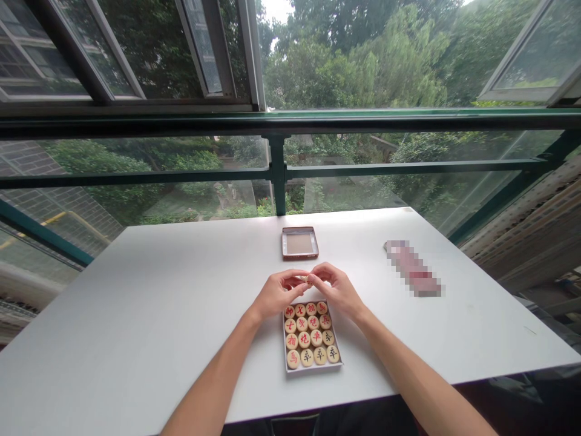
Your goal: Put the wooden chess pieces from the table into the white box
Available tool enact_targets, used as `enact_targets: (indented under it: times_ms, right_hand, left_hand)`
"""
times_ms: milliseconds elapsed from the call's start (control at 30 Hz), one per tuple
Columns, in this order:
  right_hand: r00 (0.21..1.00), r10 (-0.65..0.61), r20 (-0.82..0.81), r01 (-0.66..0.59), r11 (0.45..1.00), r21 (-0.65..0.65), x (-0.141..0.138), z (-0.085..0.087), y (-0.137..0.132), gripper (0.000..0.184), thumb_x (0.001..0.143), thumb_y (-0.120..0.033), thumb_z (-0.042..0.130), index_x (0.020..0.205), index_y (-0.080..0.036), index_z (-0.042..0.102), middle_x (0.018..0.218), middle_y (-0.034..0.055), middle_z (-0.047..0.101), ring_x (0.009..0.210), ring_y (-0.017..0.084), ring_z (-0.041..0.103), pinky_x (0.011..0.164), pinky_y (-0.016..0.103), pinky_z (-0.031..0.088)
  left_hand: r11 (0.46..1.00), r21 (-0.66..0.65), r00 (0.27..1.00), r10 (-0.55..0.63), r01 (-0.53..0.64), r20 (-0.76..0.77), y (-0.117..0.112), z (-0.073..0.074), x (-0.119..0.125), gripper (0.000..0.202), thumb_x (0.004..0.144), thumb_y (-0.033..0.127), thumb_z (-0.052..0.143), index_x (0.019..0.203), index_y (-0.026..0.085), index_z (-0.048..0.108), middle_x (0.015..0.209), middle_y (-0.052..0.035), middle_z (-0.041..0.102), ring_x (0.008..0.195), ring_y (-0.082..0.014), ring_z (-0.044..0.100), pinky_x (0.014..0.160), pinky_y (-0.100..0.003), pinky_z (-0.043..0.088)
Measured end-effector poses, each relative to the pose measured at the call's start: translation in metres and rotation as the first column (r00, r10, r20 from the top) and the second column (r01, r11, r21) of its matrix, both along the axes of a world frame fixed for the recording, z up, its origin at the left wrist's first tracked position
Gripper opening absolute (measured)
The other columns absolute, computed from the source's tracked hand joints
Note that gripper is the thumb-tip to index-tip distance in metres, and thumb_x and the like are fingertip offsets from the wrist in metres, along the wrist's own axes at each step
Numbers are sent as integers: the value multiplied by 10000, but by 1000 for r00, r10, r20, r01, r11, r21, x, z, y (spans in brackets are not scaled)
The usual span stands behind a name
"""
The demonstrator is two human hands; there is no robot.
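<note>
My left hand [284, 290] and my right hand [333, 286] meet just above the far edge of a shallow white box [314, 370]. Between their fingertips is a small pale Chinese chess piece [307, 279], mostly covered by the fingers; both hands are closed on it. Inside the box, round wooden Chinese chess pieces [304, 340] lie in rows with their characters up. Most visible characters are red, and several in the near right part are black.
Beyond my hands lies the open box lid [300, 257], inner side up. A blurred pinkish item [414, 269] rests at the right on the white table [149, 315]. A green railing [276, 175] and windows stand behind the table's far edge.
</note>
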State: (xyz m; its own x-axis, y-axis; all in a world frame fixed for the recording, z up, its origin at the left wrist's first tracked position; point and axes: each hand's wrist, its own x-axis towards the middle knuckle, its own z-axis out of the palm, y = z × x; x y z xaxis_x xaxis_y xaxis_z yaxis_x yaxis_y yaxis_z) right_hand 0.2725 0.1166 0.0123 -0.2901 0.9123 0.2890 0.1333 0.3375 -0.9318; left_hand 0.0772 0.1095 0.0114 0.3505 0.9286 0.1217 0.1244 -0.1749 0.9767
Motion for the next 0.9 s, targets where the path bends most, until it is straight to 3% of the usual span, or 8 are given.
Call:
enact_targets:
  times_ms: [500,733,900]
  right_hand:
    - [998,63,0,-63,998,12,2,-2,1,161,902,-333,639,1018,-221,626,975,51,697,893,198,680,804,335,542]
    - [999,5,44,-4,1000,-15,1,-3,0,198,889,-398,670,915,-208,620,851,13,668,717,146,613,642,272,481]
    - [999,-9,34,10,999,-32,4,-1,1,240,887,-437,673,894,-205,612,830,18,676,729,156,620,662,286,487]
  left_hand:
    - [1000,1,1000,11,-11,24,3,-3,-1,387,855,411,717,1167,183,695,968,-96,760,856,-221,708,768,-341,582]
    - [999,-19,999,-38,38,-1,1,-3,-3,390,885,401,676,1210,184,680,981,-97,758,780,-192,704,742,-333,581]
    - [1000,13,1000,-21,20,20,5,-11,-4,338,898,389,654,1147,165,698,970,-105,759,759,-186,702,735,-334,581]
